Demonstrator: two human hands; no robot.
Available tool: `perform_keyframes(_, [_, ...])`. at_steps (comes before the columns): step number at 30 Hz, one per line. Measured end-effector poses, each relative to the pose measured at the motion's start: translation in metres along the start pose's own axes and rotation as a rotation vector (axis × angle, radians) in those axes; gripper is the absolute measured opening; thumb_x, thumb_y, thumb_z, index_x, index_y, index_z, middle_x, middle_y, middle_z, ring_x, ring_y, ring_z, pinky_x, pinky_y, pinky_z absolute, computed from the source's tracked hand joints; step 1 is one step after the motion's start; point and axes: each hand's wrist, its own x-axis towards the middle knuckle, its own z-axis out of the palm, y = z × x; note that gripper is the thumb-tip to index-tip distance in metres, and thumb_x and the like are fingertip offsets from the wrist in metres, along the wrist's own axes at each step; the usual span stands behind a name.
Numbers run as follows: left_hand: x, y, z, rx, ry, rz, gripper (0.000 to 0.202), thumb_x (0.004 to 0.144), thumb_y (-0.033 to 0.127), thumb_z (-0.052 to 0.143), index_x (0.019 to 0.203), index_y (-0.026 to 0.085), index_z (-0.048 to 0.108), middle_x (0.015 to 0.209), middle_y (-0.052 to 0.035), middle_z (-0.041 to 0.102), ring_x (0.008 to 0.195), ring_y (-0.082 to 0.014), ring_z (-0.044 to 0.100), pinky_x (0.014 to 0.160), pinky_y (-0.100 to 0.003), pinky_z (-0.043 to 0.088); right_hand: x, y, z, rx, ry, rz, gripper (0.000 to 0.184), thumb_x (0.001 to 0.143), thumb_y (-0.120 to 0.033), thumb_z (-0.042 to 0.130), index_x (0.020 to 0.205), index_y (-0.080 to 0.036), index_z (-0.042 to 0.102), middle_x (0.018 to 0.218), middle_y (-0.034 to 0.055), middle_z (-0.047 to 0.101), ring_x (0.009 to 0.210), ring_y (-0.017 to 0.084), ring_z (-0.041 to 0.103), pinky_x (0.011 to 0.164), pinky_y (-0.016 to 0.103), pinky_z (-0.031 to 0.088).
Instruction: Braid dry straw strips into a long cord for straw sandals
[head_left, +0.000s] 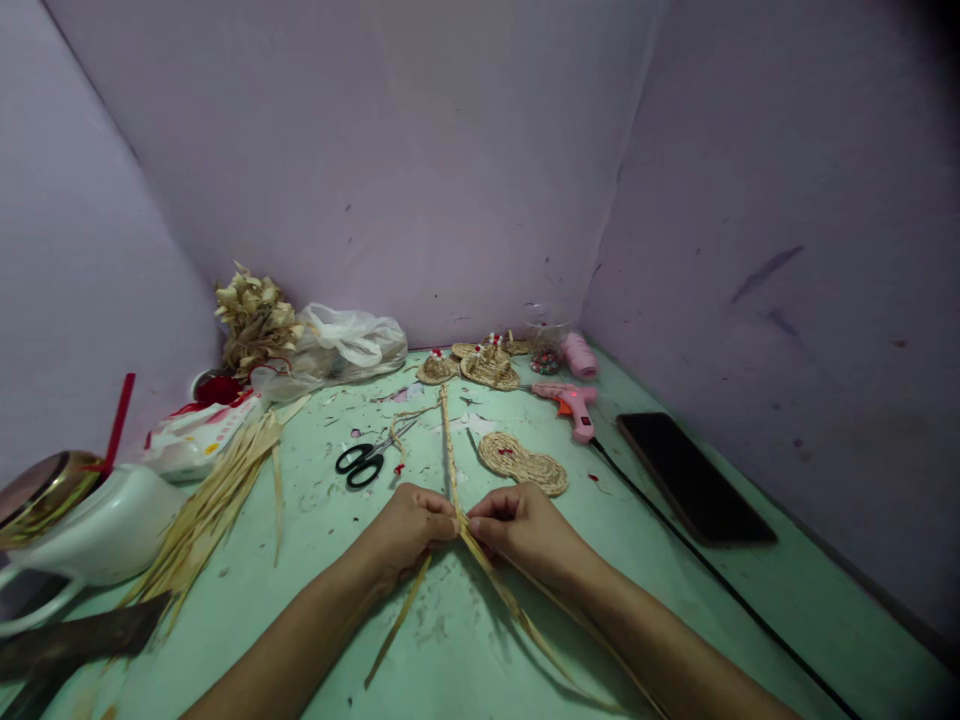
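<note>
A braid of dry straw-coloured fibre [448, 440] runs away from me down the middle of the table. Its near end is pinched between my left hand [416, 525] and my right hand [521, 528], which almost meet. Loose strands [517, 610] hang from that end toward me, one below my left hand and others under my right wrist. Both hands have fingers closed on the fibre. Just beyond my right hand lies a flat coiled straw sole shape [523, 462] with a small red bit on it. Black-handled scissors [364, 463] rest beyond my left hand.
A pink glue gun [574, 405] with a black cord and a dark phone [694, 478] lie on the right. Small straw pieces [487, 368], pink thread [579, 356] and a plastic bag [352, 340] stand at the back. Fibre strips [217, 490] and a white mug [112, 525] occupy the left.
</note>
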Motion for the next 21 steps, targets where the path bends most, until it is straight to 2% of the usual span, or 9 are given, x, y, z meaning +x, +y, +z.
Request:
perform_keyframes(5, [-0.001, 0.000, 0.001, 0.011, 0.013, 0.000, 0.017, 0.053, 0.027, 0.054, 0.046, 0.017, 0.042, 0.033, 0.0089, 0.029, 0.026, -0.0026, 0.016, 0.029, -0.019, 0.008, 0.002, -0.005, -0.005, 0.109, -0.072, 0.094, 0.014, 0.057, -0.025, 0.060, 0.056, -0.011, 0.059, 0.042, -0.0039, 0.047, 0.038, 0.004, 0.035, 0.040, 0.018, 0.027])
perform_keyframes(8, [-0.001, 0.000, 0.001, 0.026, 0.020, 0.031, 0.015, 0.053, 0.026, 0.053, 0.046, 0.016, 0.043, 0.033, 0.0086, 0.029, 0.027, -0.0026, 0.017, 0.031, -0.020, 0.008, 0.005, -0.008, -0.006, 0.130, -0.047, 0.152, 0.010, 0.052, -0.019, 0.063, 0.056, -0.011, 0.059, 0.041, -0.0044, 0.048, 0.038, 0.005, 0.037, 0.040, 0.018, 0.028])
perform_keyframes(12, [0.001, -0.002, 0.003, 0.063, 0.037, 0.094, 0.013, 0.053, 0.023, 0.051, 0.046, 0.014, 0.045, 0.035, 0.0080, 0.028, 0.033, -0.0024, 0.018, 0.036, -0.020, 0.011, 0.012, -0.016, -0.006, -0.008, -0.021, 0.201, 0.003, 0.049, -0.011, 0.060, 0.050, -0.011, 0.058, 0.036, -0.0051, 0.046, 0.034, 0.004, 0.036, 0.037, 0.018, 0.026])
perform_keyframes(16, [0.005, -0.004, 0.004, 0.124, 0.050, 0.182, 0.015, 0.052, 0.021, 0.050, 0.042, 0.014, 0.041, 0.038, 0.0073, 0.026, 0.039, -0.0032, 0.019, 0.041, -0.021, 0.012, 0.014, -0.024, -0.006, -0.147, -0.038, 0.214, 0.009, 0.049, -0.006, 0.055, 0.044, -0.013, 0.054, 0.030, -0.0065, 0.041, 0.030, 0.004, 0.032, 0.033, 0.018, 0.022])
perform_keyframes(21, [0.007, -0.008, 0.005, 0.175, 0.087, 0.201, 0.012, 0.051, 0.019, 0.048, 0.043, 0.013, 0.044, 0.040, 0.0061, 0.028, 0.043, -0.0042, 0.021, 0.042, -0.021, 0.015, 0.010, -0.026, -0.009, -0.047, -0.118, 0.231, 0.006, 0.053, -0.014, 0.060, 0.049, -0.012, 0.057, 0.038, -0.0041, 0.050, 0.037, 0.006, 0.044, 0.041, 0.017, 0.035])
